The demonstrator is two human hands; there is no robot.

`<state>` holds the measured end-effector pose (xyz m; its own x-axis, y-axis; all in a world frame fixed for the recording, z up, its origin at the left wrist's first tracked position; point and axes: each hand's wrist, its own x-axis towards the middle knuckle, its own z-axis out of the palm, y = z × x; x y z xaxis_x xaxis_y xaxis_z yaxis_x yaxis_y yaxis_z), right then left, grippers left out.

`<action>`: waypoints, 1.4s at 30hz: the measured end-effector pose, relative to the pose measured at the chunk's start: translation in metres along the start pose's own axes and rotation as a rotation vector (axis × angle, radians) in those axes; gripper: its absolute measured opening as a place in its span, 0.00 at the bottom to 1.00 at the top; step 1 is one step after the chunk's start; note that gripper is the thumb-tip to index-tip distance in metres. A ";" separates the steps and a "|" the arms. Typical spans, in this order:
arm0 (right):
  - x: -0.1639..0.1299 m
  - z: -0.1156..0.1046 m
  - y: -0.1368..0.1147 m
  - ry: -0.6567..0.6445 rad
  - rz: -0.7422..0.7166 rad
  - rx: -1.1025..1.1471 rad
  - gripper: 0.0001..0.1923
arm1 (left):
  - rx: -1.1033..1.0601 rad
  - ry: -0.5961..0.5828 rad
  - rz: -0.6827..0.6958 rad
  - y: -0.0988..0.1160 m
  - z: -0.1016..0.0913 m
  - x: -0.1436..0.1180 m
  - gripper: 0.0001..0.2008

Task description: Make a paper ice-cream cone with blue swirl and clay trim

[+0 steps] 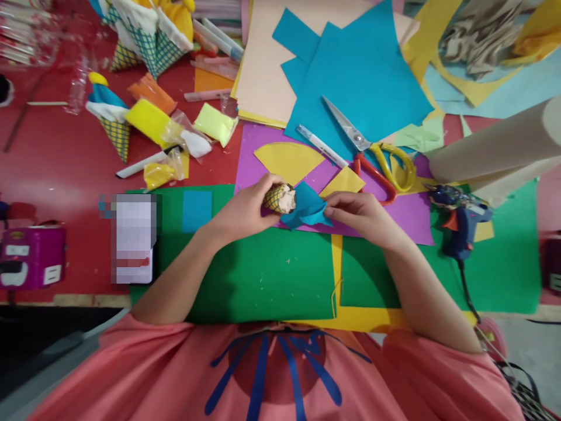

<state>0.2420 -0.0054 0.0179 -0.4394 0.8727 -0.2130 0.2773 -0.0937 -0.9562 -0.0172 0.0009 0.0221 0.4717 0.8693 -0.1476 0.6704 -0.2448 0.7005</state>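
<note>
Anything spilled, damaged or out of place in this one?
Two small oddities: the phone looks pixelated, unlike its surroundings, and pale specks litter the green sheet below the cone in the left hand, like stray scraps. Nothing looks plainly broken.

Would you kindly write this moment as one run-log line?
left hand: holding patterned cone | right hand: pinching blue piece | scissors: lying partly on large blue sheet | glue gun: lying on green sheet
</note>
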 end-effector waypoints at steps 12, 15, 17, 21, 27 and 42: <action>-0.004 -0.003 0.005 0.041 -0.199 0.003 0.03 | -0.036 0.045 0.007 0.000 0.006 0.000 0.23; -0.002 0.004 0.005 0.067 -0.163 -0.003 0.04 | -0.048 0.035 0.034 0.001 0.006 -0.001 0.22; -0.001 0.006 0.004 0.064 -0.134 0.012 0.06 | -0.058 0.028 0.046 0.002 0.005 0.000 0.21; -0.002 0.001 0.004 0.082 -0.086 0.015 0.07 | -0.094 0.079 0.030 -0.001 0.001 0.000 0.20; -0.002 -0.012 0.005 0.186 -0.190 -0.232 0.04 | -0.158 0.243 -0.006 -0.006 0.002 0.002 0.18; -0.003 0.007 0.011 0.454 -0.125 0.019 0.09 | -0.114 0.075 -0.017 0.001 0.018 -0.003 0.25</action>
<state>0.2398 -0.0125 0.0068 -0.0488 0.9988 0.0098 0.2280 0.0207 -0.9734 -0.0075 -0.0101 0.0103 0.4137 0.9037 -0.1107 0.6069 -0.1830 0.7734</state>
